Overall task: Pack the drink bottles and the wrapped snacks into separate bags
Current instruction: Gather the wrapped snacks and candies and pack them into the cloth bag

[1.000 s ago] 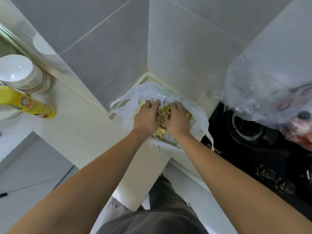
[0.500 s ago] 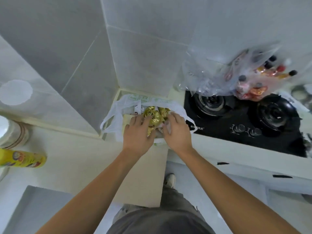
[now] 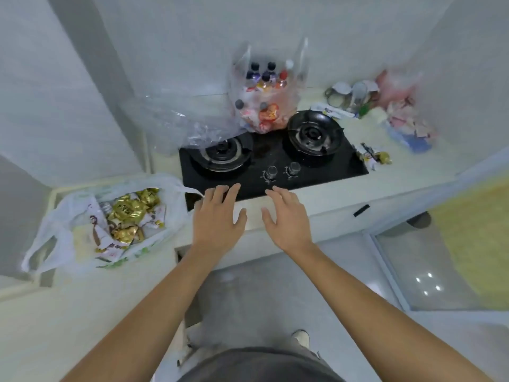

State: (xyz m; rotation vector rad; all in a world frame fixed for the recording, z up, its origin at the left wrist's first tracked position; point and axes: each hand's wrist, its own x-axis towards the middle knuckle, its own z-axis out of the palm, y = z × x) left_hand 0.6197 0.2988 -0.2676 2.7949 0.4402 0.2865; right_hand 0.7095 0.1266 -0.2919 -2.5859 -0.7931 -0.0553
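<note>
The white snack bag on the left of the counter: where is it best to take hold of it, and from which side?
Probably by its two loop handles: one hangs at the near left, the other lies toward the stove. Gather them from above, since the white bag lies open with snacks heaped inside.

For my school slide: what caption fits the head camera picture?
Both open hands, left and right, hover before the stove; snacks fill the white bag, bottles the clear bag.
</note>
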